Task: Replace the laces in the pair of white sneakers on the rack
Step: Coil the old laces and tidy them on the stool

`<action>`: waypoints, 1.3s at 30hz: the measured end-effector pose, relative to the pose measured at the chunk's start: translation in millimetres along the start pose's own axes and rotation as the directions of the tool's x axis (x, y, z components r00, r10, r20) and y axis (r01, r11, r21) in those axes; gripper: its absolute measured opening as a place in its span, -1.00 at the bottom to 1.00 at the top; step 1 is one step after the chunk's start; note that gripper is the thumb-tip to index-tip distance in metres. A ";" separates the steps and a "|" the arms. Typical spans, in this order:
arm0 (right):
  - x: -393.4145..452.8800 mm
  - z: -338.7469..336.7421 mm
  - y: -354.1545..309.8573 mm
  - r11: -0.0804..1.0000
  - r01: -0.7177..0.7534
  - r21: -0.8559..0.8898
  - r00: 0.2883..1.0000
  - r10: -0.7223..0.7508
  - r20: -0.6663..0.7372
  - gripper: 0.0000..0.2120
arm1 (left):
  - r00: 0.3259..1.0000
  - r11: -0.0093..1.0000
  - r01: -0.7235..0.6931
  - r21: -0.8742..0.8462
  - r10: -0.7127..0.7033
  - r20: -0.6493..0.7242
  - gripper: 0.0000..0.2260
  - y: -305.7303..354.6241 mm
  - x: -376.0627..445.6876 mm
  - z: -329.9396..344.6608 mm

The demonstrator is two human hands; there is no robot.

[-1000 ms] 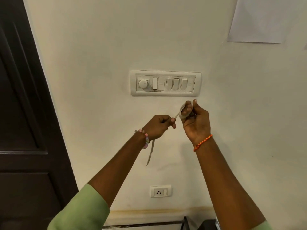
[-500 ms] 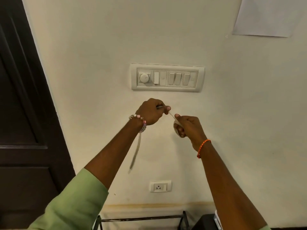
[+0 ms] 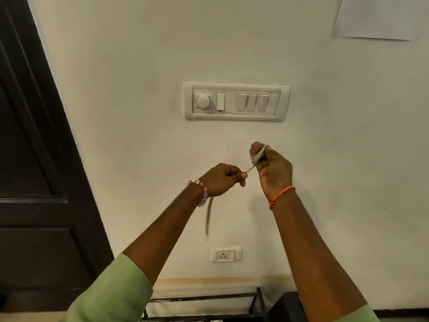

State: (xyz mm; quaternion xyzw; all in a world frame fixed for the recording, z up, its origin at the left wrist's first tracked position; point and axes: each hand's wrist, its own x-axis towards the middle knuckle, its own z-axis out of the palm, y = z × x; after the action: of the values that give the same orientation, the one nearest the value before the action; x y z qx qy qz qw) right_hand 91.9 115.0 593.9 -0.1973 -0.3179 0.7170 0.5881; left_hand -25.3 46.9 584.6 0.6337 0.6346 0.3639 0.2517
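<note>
At frame centre, the left hand (image 3: 221, 178) pinches a white shoelace (image 3: 255, 158) coiled around the right hand's (image 3: 272, 169) curled fingers. Behind, a switch panel (image 3: 236, 101) on the cream wall (image 3: 139, 89); dark door (image 3: 34, 182) at left.

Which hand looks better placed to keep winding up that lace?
Probably the left hand: it pinches the lace with the loose tail hanging below, free to circle. The right hand already has lace wrapped round its fingers.
</note>
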 end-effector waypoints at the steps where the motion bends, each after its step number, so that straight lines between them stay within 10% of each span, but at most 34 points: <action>1: 2.0 -3.9 6.7 0.970 0.059 -0.234 0.997 -0.067 -0.026 -0.82 | 1.000 0.999 -0.006 0.052 0.007 -0.005 -0.73 -0.7 0.4 -2.7; 5: -1.7 -23.4 21.5 0.449 0.242 -0.860 0.970 -0.146 0.196 -0.85 | 0.994 0.994 -0.016 0.108 0.027 -0.103 -0.74 -1.7 3.1 -18.6; 8: -11.3 -24.8 20.2 0.366 0.208 -0.907 0.967 0.060 0.246 -0.75 | 0.987 0.995 -0.007 0.100 0.023 -0.158 -0.78 -5.5 6.7 -30.2; 12: -19.4 -20.2 12.0 0.577 0.061 -0.815 0.962 0.185 0.202 -0.61 | 0.982 1.000 -0.025 -0.002 0.024 -0.189 -0.79 -19.1 12.7 -32.7; 16: -18.8 -16.9 1.9 0.913 -0.201 -0.355 0.949 0.271 0.162 -0.70 | 0.992 0.987 0.035 -0.154 -0.053 -0.112 -0.75 -25.9 7.3 -21.0; 21: -10.3 -19.4 -1.9 0.923 -0.283 0.260 0.955 0.245 0.170 -0.75 | 0.989 0.982 0.138 -0.126 -0.129 0.073 -0.72 -28.3 -1.8 -0.1; 29: -1.4 -31.5 29.3 0.974 -0.062 -0.218 0.991 0.035 -0.127 -0.82 | 0.993 0.994 0.051 0.101 -0.061 0.103 -0.80 -18.5 1.4 -2.7; 35: -14.0 -42.9 47.5 0.536 0.057 -0.842 0.996 0.022 0.081 -0.74 | 0.993 0.858 -0.050 0.511 0.097 -0.066 -0.86 -8.1 1.1 -1.0; 39: -22.3 -41.4 45.4 0.554 -0.031 -0.832 0.981 0.174 0.080 -0.75 | 0.970 0.837 -0.100 0.538 0.203 -0.136 -0.86 -20.3 3.8 6.3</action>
State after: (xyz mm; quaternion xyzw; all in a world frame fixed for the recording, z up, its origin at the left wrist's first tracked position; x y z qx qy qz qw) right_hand 91.7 97.8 530.8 -0.4126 -0.6487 0.5301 0.3577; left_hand -33.3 52.9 565.4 0.6895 0.6783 0.2531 -0.0224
